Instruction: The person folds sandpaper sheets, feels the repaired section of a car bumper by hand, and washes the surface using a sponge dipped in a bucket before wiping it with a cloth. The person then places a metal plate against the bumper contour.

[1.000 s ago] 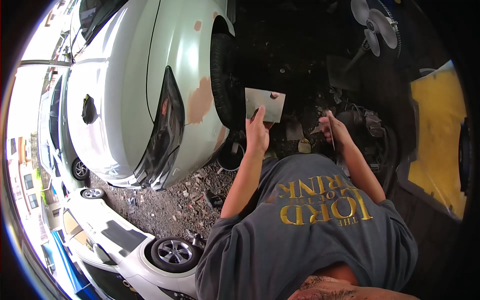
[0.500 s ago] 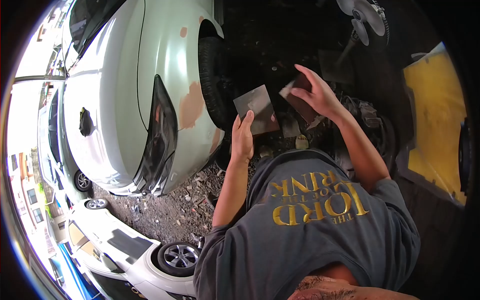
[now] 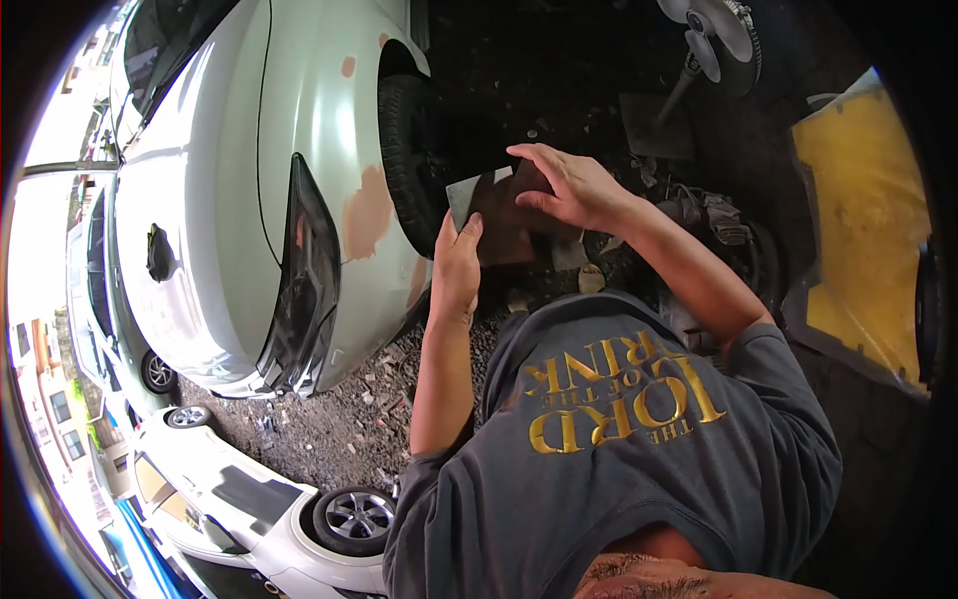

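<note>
My left hand [image 3: 457, 265] grips a thin, flat grey plate [image 3: 462, 196] by its near edge, thumb on top. Part of the plate lies in shadow. My right hand [image 3: 579, 190] is closed on a dark brown flat spreader [image 3: 531, 180], its thumb on the near side and fingers over the far side. The spreader is over the plate's right part; whether they touch I cannot tell. To the left stands a pale car [image 3: 319, 110] with a tan-pink filler patch [image 3: 367, 213] on its bodywork, beside the black front tyre [image 3: 404, 150].
A grey fan [image 3: 714, 40] stands at the far right, near a yellow panel [image 3: 863, 230]. Dark machinery [image 3: 723, 220] lies beyond my right forearm. Rubble [image 3: 339, 409] covers the ground between the pale car and another white car [image 3: 230, 489] at lower left.
My right hand has swung left, bringing the spreader from beside the plate to over it. My left hand and the plate have shifted slightly left; the whole view has shifted a little too.
</note>
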`<action>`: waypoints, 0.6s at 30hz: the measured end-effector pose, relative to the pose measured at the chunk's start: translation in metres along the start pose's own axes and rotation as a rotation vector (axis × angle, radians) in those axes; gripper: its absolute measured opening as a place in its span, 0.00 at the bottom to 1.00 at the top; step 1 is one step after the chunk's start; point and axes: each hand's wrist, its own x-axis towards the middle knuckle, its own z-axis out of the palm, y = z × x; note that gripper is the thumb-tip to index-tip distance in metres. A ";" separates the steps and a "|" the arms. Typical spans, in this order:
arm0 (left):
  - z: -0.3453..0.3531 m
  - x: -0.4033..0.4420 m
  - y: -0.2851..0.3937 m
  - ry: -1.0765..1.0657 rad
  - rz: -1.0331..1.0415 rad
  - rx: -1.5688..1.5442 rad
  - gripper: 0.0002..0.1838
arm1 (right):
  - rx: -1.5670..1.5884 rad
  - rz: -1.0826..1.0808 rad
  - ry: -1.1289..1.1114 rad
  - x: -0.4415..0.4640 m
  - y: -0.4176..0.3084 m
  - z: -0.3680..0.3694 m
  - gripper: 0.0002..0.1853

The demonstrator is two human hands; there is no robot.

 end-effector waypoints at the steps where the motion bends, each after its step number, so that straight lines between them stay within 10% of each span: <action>1: 0.000 0.002 0.001 0.008 0.008 0.021 0.19 | -0.004 0.003 0.005 -0.002 0.000 0.002 0.34; 18: 0.017 0.028 0.006 0.396 0.198 -0.098 0.22 | 0.406 0.185 -0.066 -0.035 -0.006 0.005 0.26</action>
